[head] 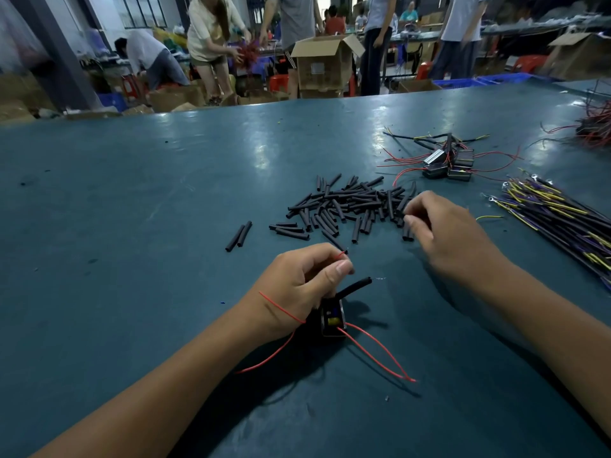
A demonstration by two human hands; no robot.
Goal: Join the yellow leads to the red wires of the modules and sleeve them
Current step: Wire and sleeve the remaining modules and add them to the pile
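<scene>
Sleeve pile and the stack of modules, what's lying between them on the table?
In the head view, only thin red wires trailing from the modules cross that stretch toward the sleeve pile; otherwise it is bare table.

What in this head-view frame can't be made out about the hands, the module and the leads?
- Right hand: its fingertips curl at the edge of the black sleeve pile; whether they pinch a sleeve is hidden by the fingers themselves.
- Module: partly covered by the left hand; its markings are too small.
- Red wire tip: stripped or not, too small to tell.
- Yellow leads: bundle cut off by the right edge.
</scene>
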